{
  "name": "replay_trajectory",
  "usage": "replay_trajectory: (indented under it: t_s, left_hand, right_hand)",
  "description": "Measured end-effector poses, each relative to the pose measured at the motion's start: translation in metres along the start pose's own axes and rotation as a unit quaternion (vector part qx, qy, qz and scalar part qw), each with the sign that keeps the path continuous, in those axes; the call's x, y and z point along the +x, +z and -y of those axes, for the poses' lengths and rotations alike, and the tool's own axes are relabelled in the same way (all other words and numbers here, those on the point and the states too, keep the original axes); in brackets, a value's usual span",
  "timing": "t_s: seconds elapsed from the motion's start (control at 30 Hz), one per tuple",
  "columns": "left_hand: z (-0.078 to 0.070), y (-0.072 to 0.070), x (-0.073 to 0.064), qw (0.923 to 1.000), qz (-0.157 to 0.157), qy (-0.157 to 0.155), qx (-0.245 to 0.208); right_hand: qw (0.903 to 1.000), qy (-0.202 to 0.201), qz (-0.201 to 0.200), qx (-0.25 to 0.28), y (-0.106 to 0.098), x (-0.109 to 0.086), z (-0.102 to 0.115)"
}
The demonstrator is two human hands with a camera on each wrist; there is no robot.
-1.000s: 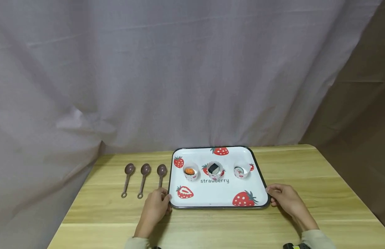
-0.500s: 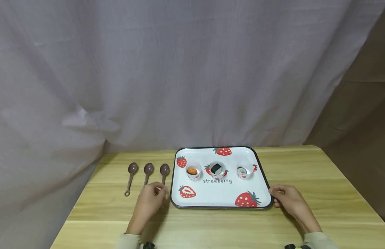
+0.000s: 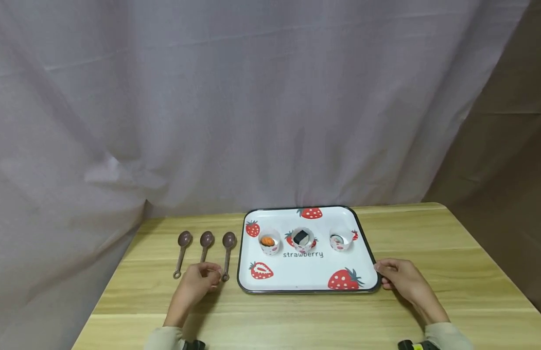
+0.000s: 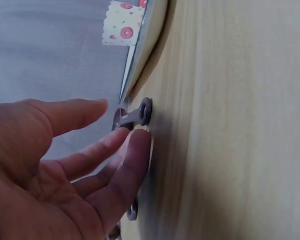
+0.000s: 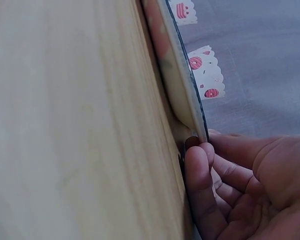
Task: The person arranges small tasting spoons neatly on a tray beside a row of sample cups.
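My left hand hovers low over the table by the spoon handles, thumb and fingers apart with nothing between them. Its fingertips are beside the ring end of the right-hand brown spoon, also visible in the left wrist view as a spoon. The middle spoon has its handle partly hidden by this hand, and the left spoon lies in full view. My right hand pinches the right rim of the white strawberry-print tray near its front corner; in the right wrist view thumb and fingertips grip the tray's edge.
Three paper cups stand in a row on the tray: one with an orange-topped piece, one with a black-and-white piece, one with a round pale piece. A grey curtain hangs behind the wooden table.
My left hand has let go of the tray's left front corner and moved left to the spoon handles. My right hand stays at the tray's right rim. The tray has not visibly moved.
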State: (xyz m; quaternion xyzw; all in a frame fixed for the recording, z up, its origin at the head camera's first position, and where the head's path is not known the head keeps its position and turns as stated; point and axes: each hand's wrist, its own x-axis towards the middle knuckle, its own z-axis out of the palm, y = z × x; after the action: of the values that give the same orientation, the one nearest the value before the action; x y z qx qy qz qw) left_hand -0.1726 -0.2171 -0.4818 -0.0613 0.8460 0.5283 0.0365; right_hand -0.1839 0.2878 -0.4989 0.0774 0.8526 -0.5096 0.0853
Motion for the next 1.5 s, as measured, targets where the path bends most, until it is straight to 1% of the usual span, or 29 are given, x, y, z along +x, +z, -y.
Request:
replay_trajectory:
  t_s: [0.07,0.13,0.2,0.3,0.4,0.53,0.67,0.8,0.9,1.17,1.27,1.43,1.5]
  left_hand:
    - [0.002,0.001,0.0,0.9997,-0.001,-0.004,0.023]
    - [0.001,0.003,0.001,0.9984,-0.007,0.004,0.055]
    - [-0.002,0.005,0.003,0.9947,-0.018,0.017,0.1]
    - [-0.009,0.007,0.005,0.9862,-0.031,0.033,0.16]
    - [-0.015,0.009,0.006,0.9814,-0.037,0.03,0.186]
    - [-0.02,0.013,0.006,0.9794,-0.044,0.023,0.196]
    - [-0.022,0.014,0.005,0.9791,-0.041,0.013,0.199]
    - [-0.021,0.014,0.001,0.9784,-0.037,0.007,0.203]
    - [-0.019,0.013,0.0,0.9772,-0.038,0.008,0.209]
    - [-0.017,0.013,0.001,0.9775,-0.035,0.003,0.208]
    - [-0.016,0.013,0.001,0.9766,-0.04,-0.001,0.211]
    - [-0.014,0.016,0.0,0.9753,-0.047,0.007,0.216]
    - [-0.012,0.017,0.0,0.9755,-0.048,0.006,0.214]
  right_hand:
    - [1.0,0.0,0.004,0.002,0.0,0.001,0.0]
    - [1.0,-0.003,0.006,0.004,0.0,0.003,0.0]
    - [1.0,-0.002,0.004,0.002,-0.001,0.004,0.001]
    - [1.0,-0.003,0.0,0.002,-0.003,0.005,0.002]
    - [1.0,0.004,-0.002,0.004,-0.004,0.004,0.003]
    - [0.9999,0.01,-0.003,0.01,-0.004,0.003,0.003]
    - [0.9998,0.012,-0.01,0.009,-0.004,0.002,0.002]
    - [0.9998,0.009,-0.012,0.011,-0.001,0.002,-0.001]
    - [0.9998,0.011,-0.012,0.015,0.002,0.001,-0.004]
    - [0.9998,0.014,-0.014,0.009,0.004,0.0,-0.005]
    - [0.9998,0.013,-0.013,0.008,0.003,0.0,-0.004]
    - [0.9998,0.007,-0.015,0.01,0.003,-0.001,-0.002]
    - [0.9999,0.004,-0.014,0.009,0.003,-0.001,-0.003]
